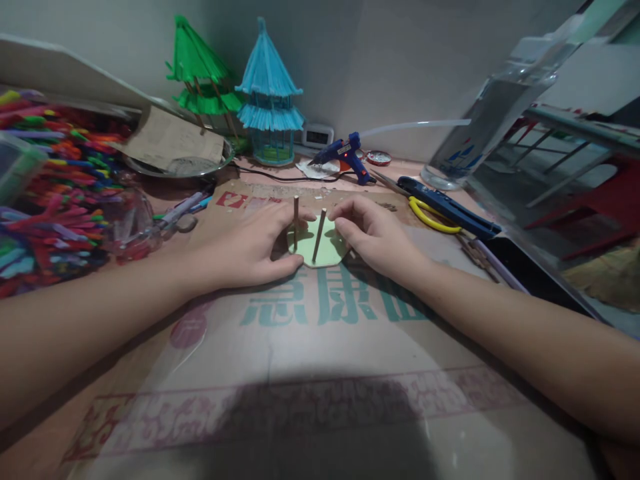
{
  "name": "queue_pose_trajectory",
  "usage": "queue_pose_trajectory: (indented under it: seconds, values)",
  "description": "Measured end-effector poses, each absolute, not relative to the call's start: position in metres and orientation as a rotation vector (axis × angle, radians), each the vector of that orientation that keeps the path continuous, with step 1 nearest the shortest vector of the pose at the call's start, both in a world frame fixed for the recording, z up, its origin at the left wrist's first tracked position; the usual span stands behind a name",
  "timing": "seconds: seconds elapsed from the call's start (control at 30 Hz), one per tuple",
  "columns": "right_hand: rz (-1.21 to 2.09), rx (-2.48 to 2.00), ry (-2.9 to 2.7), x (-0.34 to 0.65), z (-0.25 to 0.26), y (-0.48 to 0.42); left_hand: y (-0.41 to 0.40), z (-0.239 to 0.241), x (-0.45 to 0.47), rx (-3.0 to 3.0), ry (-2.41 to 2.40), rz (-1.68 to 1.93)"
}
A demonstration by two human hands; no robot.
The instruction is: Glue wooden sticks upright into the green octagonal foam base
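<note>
A light green base (330, 252) with cut corners lies flat on the cardboard in front of me. Two thin brown sticks rise from it: the left stick (295, 223) is about upright, and the right stick (319, 235) leans a little to the right. My left hand (255, 243) grips the base's left side, its thumb at the front edge and its fingers behind the left stick. At the opposite side, my right hand (375, 237) has its fingers curled and its thumb and fingertips at the base's edge. Some fingertips are hidden.
Behind stand a green pavilion model (197, 67), a blue pavilion model (270, 80) and a blue glue gun (345, 153). Yellow-handled scissors (433, 217) and a large bottle (475, 127) are on the right. Colourful pipe cleaners (45, 233) and a metal bowl (175, 167) occupy the left.
</note>
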State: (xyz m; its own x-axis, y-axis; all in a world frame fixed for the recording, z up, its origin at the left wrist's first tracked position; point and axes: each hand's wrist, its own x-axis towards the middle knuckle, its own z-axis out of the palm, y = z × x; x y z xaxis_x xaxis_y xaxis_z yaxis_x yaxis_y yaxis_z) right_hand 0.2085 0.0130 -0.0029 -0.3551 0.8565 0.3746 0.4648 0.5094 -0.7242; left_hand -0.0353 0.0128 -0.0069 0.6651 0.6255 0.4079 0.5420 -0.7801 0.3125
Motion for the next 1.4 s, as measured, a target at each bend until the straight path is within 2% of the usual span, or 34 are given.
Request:
queue_pose_trajectory:
  seconds: [0.1,0.33,0.63,1.0,1.4]
  values:
    - [0.655,-1.078,-1.998,0.208,-0.003,0.012,0.01,-0.004,-0.037,2.726,0.966,0.848]
    - [0.673,-1.1,-2.002,0.208,0.001,0.009,-0.001,0.006,-0.044,2.75,0.959,1.391]
    - [0.645,-1.093,-2.021,0.207,0.002,0.008,-0.005,0.009,-0.043,2.89,0.962,1.234]
    - [0.616,-1.051,-2.066,0.208,0.0,0.009,0.001,0.004,-0.028,2.946,0.8,0.785]
    - [0.509,-0.958,-2.279,0.207,0.006,0.0,-0.006,0.006,-0.036,2.836,0.816,1.217]
